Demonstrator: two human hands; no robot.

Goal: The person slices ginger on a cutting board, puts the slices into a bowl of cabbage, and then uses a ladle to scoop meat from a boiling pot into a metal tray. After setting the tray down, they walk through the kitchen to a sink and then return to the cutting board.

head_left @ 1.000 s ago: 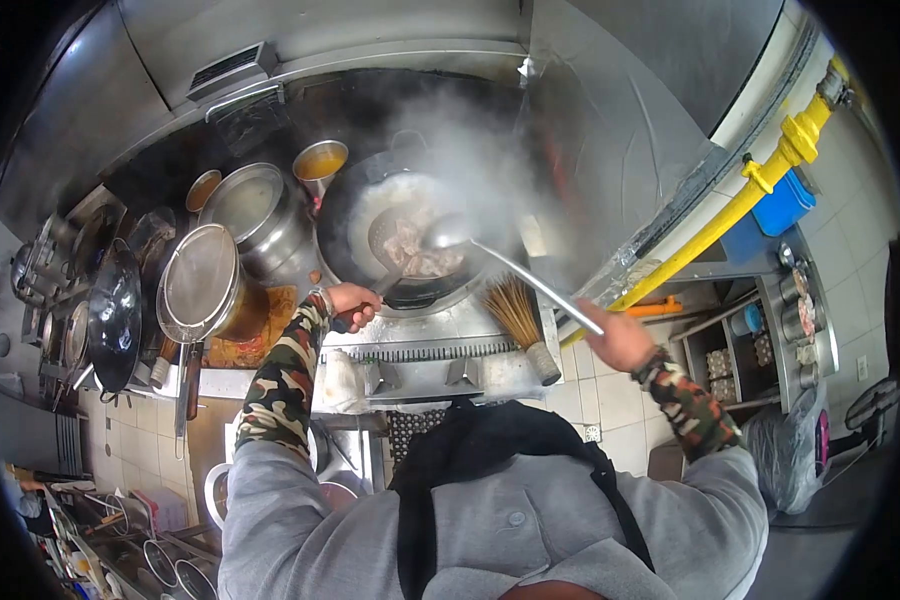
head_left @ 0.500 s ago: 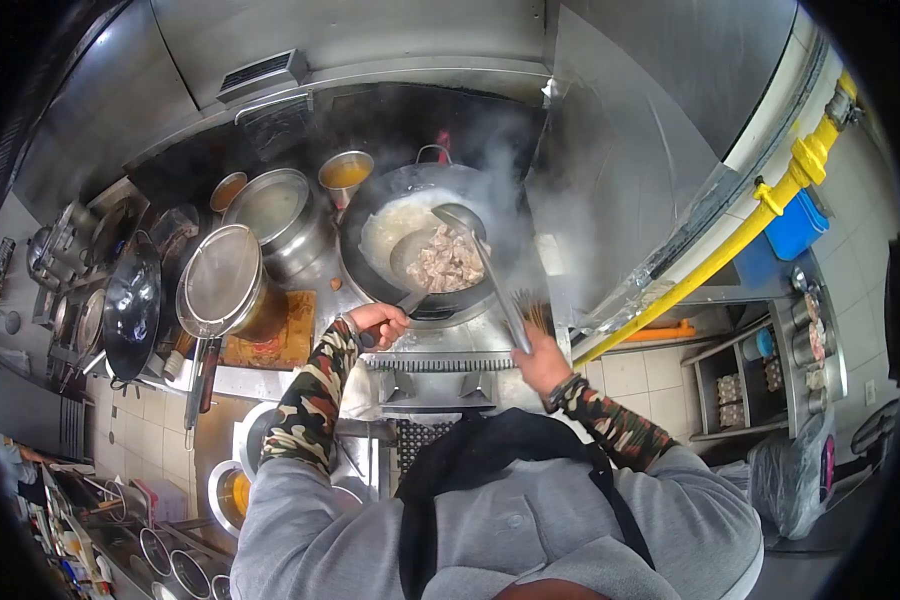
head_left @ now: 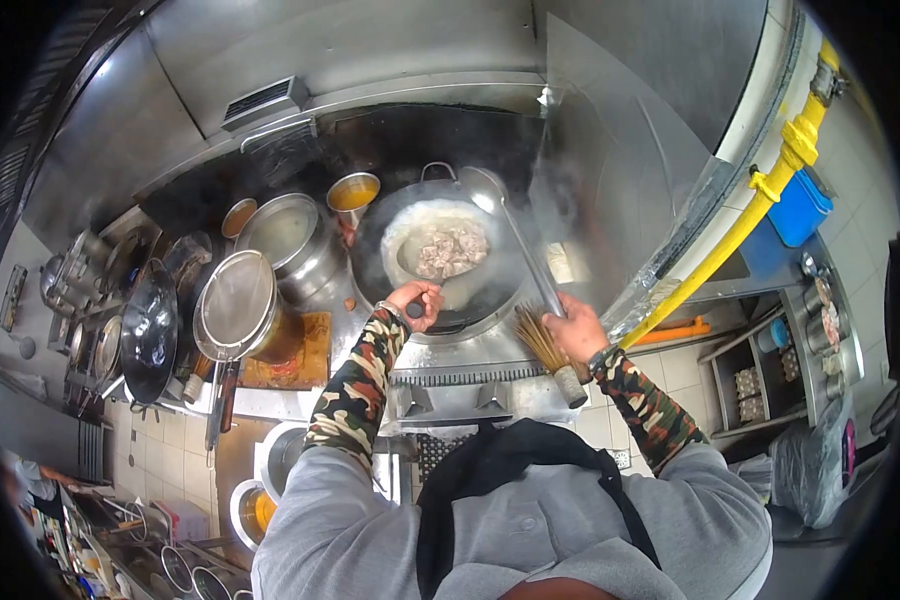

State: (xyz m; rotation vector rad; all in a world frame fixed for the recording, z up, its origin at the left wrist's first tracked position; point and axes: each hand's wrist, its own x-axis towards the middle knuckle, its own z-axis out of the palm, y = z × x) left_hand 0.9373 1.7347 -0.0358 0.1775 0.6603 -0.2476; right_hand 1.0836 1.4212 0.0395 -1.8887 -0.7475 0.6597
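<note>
My left hand (head_left: 416,304) is closed round the dark handle of a strainer whose bowl holds chunks of pale meat (head_left: 452,250). The strainer is in the large black wok (head_left: 372,262), over cloudy, foamy liquid. My right hand (head_left: 572,328) grips the long metal handle of a ladle (head_left: 483,188), whose bowl is above the wok's upper right rim. Just left of and below my right hand is a bamboo brush (head_left: 543,341). Steam hangs over the wok.
Left of the wok are a steel pot (head_left: 282,232), a small pot of yellow liquid (head_left: 353,192), a mesh strainer (head_left: 238,300) on a container, and another black wok (head_left: 150,330). A yellow pipe (head_left: 710,262) runs along the right.
The ladle has moved up and right, away from the meat to the wok's rim. The strainer with the meat has shifted slightly upward. The whole view has shifted slightly.
</note>
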